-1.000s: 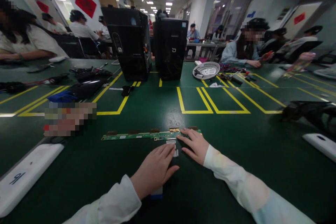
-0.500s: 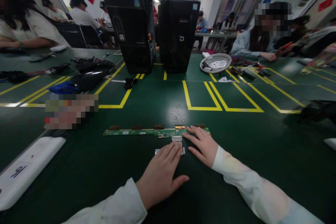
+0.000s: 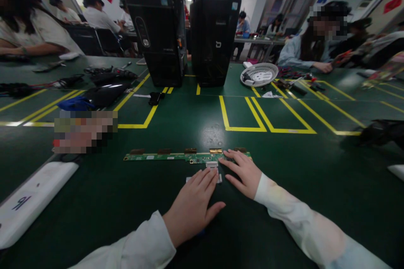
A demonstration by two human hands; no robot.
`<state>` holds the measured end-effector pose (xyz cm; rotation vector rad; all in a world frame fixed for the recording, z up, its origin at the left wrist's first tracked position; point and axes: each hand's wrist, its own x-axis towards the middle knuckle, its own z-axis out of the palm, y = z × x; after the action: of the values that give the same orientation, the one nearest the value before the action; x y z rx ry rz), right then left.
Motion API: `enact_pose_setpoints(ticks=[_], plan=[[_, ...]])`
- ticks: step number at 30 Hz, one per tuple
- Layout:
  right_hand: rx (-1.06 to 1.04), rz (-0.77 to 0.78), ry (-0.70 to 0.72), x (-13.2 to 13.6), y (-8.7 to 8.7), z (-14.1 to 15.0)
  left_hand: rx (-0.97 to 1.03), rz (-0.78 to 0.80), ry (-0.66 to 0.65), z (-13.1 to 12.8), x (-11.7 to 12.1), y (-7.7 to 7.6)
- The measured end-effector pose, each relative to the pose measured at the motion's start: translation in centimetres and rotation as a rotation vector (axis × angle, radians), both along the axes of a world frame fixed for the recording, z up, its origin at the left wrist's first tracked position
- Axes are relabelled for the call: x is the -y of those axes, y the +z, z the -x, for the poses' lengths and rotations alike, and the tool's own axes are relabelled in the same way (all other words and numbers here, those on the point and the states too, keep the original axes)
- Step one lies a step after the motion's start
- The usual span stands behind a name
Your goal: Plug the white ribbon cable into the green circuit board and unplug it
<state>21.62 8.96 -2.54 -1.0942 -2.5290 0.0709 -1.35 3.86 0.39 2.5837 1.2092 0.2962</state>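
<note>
A long, narrow green circuit board (image 3: 164, 157) with brown-gold tabs along its far edge lies flat across the mat. My right hand (image 3: 244, 173) rests over the board's right end, fingers spread. Just below the board, my left hand (image 3: 194, 204) lies flat with its fingers stretched out and its thumb apart. Under those fingertips is a white flat ribbon cable (image 3: 212, 164), its end at the board's near edge. My hand covers most of the cable; whether its end is seated in the board cannot be made out.
Two black computer towers (image 3: 154, 33) stand at the back of the green table. A white basket (image 3: 259, 75) of small parts sits right of them. White casings (image 3: 34, 201) and dark cables (image 3: 110, 76) lie at the left. Co-workers (image 3: 303, 54) sit around. Yellow tape (image 3: 246, 129) marks the tabletop.
The camera view has shifted, moving board and hands rightward in the picture. Both hands keep nearly the same places at the board and cable. Over the last half second hardly anything moves.
</note>
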Motion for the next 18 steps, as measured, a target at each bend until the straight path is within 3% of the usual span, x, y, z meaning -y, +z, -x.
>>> enact_pose_setpoints(ticks=[18], plan=[[0.026,0.036,0.028,-0.1,0.1,-0.3,-0.013,-0.031,-0.148,1.4,-1.8,0.4]])
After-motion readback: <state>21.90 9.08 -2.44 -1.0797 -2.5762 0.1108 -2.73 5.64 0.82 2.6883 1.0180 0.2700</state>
